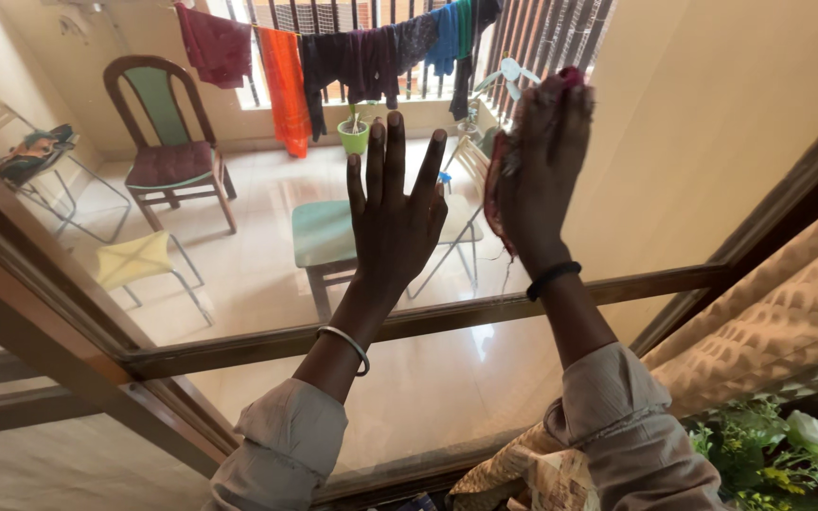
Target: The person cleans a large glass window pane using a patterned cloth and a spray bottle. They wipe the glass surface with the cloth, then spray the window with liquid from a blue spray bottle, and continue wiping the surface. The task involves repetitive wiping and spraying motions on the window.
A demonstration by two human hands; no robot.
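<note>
Pressing flat against the clear glass pane of the wood-framed window point(239, 284), my left hand point(392, 222) is spread wide, fingers fanned and holding nothing, a thin silver bangle point(347, 343) on its wrist. My right hand point(540, 166) is up beside it, apart from it, and pins a dark red cloth point(496, 189) to the same glass; the cloth shows along the hand's left edge and at the fingertips. A black band point(553, 277) circles that wrist.

Between me and everything outside stands the pane, crossed by a brown wooden frame bar point(239, 343) just under both wrists. Through it I see a balcony: a wooden chair with a green back point(170, 132) at the left, a small yellow stool point(134, 258) nearer me, a green-topped stool point(322, 237) partly hidden behind my left hand, and a folding metal chair point(26, 156) with clothes on it. A line of hanging laundry point(333, 47) runs along the railing, with a green flower pot point(354, 137) below it.

On my side, a beige patterned curtain point(778, 312) hangs at the right, above white and yellow flowers point(778, 449).
</note>
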